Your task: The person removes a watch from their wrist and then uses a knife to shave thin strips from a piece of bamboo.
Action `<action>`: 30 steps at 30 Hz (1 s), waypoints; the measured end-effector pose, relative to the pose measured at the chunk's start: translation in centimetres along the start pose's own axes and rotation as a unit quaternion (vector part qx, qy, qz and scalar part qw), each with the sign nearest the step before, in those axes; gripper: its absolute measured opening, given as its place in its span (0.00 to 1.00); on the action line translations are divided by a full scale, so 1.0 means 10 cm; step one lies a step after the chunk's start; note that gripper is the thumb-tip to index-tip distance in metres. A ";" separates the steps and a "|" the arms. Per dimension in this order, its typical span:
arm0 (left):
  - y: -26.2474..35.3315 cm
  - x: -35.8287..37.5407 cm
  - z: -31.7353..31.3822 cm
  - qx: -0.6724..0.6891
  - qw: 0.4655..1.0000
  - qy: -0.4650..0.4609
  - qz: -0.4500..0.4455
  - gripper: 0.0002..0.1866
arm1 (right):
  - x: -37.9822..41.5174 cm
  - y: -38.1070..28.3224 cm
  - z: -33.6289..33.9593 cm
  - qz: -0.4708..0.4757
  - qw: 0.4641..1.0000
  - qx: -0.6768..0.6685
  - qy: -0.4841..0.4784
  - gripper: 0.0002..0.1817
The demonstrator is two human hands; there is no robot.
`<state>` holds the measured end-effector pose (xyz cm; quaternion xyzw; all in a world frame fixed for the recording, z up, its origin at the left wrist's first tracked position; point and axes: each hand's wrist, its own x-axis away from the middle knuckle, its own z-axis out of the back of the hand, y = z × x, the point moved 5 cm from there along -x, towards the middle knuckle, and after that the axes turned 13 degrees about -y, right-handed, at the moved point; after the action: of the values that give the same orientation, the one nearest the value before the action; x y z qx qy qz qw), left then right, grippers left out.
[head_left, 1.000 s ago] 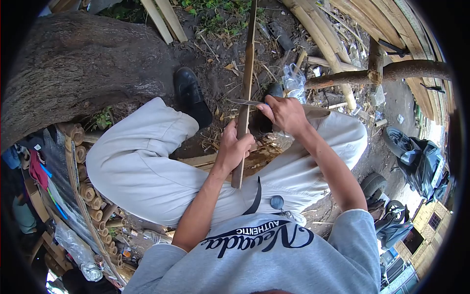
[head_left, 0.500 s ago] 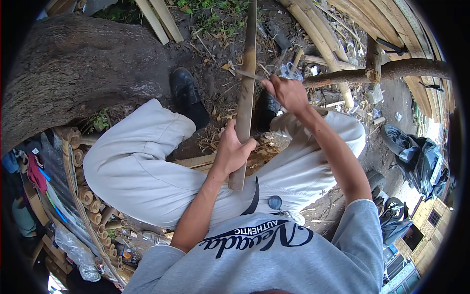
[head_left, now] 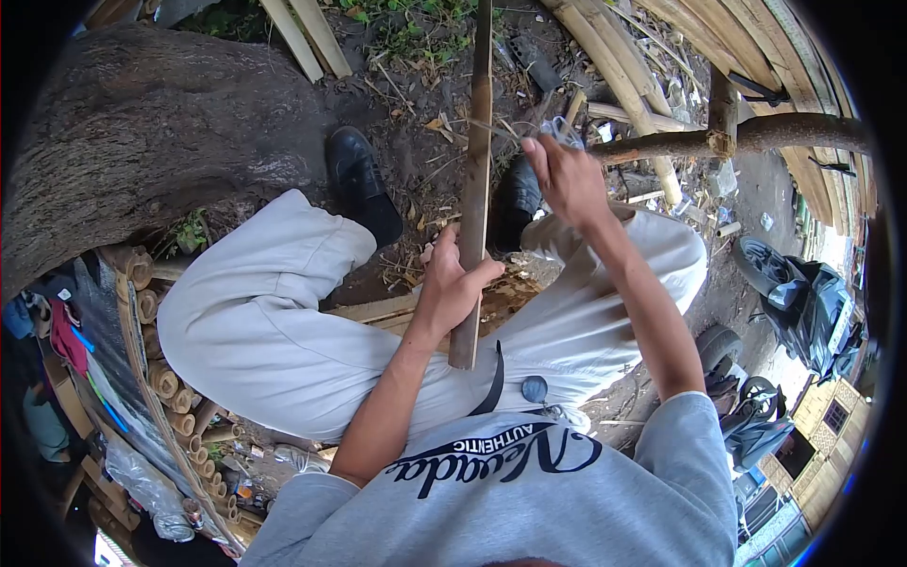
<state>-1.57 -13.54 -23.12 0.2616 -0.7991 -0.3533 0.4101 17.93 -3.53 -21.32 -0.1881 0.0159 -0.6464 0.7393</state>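
A long split bamboo slat (head_left: 475,180) runs upright through the middle of the head view, its near end over my lap. My left hand (head_left: 452,288) is wrapped round the slat near that end, thumb across it. To the right of the slat, my right hand (head_left: 571,181) is closed on a knife, its handle mostly hidden by the fingers. The thin knife blade (head_left: 493,128) points left to the slat's edge; whether it touches or passes behind is hard to see.
A thick tree trunk (head_left: 161,142) lies at the left. Bamboo poles (head_left: 614,66) and a branch (head_left: 652,146) stand to the upper right. Cut bamboo pieces (head_left: 165,380) are stacked at lower left. A parked motorbike (head_left: 803,302) is at the right.
The slat has turned about its length, now showing a darker face and a pale edge. My right hand and the knife have shifted slightly right. My left hand keeps its hold.
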 end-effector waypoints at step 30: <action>-0.59 -0.09 0.20 -0.169 0.976 0.070 -0.120 0.22 | 1.53 -0.74 -0.19 0.191 0.979 -0.075 -0.011 0.25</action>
<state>-2.06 -15.82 -28.93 0.3066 -0.6600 -0.5107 0.4578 12.94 -19.45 -17.53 -0.2434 0.0914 -0.4885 0.8329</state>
